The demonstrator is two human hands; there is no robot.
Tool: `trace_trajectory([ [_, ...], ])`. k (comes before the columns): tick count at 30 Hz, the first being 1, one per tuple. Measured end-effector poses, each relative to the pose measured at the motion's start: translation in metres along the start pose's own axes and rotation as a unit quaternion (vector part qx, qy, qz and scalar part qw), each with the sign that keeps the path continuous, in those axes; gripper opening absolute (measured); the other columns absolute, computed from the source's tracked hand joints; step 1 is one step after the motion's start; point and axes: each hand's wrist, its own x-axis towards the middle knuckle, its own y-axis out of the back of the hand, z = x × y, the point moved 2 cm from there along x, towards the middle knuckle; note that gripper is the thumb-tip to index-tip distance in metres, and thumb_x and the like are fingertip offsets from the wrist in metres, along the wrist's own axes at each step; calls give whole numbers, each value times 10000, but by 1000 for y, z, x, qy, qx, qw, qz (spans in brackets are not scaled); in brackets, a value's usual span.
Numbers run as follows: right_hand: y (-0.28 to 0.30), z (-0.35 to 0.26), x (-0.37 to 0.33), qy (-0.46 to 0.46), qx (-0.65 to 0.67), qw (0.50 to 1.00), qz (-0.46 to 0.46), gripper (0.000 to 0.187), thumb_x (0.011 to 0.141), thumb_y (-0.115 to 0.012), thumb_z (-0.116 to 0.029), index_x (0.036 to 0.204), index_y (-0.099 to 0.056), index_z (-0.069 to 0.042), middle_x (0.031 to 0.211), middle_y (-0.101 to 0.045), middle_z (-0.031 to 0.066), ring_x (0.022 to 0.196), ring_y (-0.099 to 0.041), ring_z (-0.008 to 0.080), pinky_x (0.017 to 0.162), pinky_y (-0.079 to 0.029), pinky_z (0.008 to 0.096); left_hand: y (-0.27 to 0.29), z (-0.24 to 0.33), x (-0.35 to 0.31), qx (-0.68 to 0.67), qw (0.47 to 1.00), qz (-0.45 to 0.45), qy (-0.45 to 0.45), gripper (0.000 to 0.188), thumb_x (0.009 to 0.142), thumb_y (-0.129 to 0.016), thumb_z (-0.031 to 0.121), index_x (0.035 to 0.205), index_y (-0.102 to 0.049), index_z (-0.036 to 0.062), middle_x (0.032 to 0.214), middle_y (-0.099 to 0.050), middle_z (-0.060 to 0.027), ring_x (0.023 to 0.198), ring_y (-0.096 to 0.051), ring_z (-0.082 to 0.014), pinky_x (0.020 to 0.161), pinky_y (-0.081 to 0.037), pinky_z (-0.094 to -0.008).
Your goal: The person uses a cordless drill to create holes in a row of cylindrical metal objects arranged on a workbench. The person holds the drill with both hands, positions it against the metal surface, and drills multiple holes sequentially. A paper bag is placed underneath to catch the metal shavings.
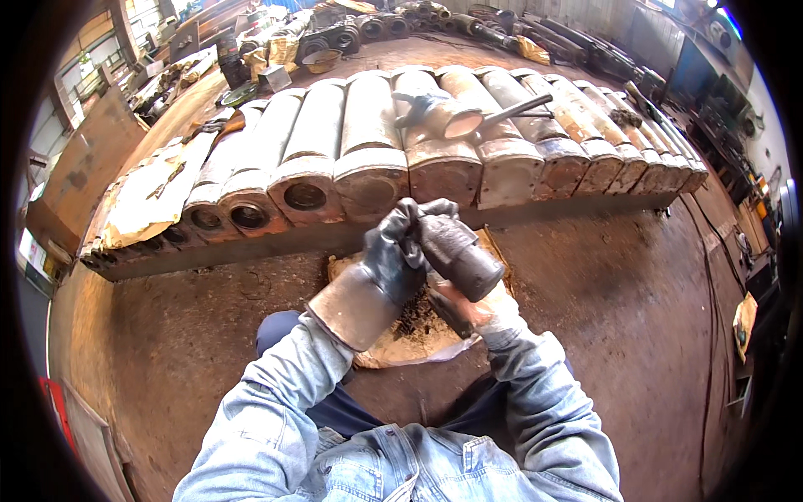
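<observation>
A dark cylindrical piece (464,259) over brown floor (602,293), before a cylinder row (368,125).
Left hand's (393,251) fingers clamp its upper end; right hand's (473,308) are hidden, I cannot tell. Beneath, a littered sheet (401,357); floor extends both sides; the row bars the way; metal parts (372,29) line the floor's far edge.

Black glove (393,255), pale blue denim sleeves (259,410), charcoal-grey piece (456,247), rust-blotched silvery tubes (368,117), and there, a cream-yellow sheet (149,205) near their left edge!
</observation>
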Motion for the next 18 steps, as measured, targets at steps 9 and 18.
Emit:
trace_trajectory([
  [9, -15, 4, 21, -285, 226, 926, -97, 524, 875, -772, -117, 1370, -612, -49, 1029, -703, 64, 869, -644, 151, 778, -551, 331, 34, 4, 3, 41, 999, 8, 5, 668, 1024, -570, 494, 1373, -530, -74, 1282, -657, -207, 1177, -655, -320, 1050, -525, -485],
  [18, -53, 59, 43, -277, 232, 932, -32, 680, 872, -784, -194, 1466, -486, -50, 1294, -625, 77, 1052, -641, 191, 914, -534, 340, 71, 27, 4, 101, 952, 290, 11, 348, 1045, -581, 396, 1157, -634, 71, 1227, -697, -132, 1054, -696, -252, 915, -593, -380],
])
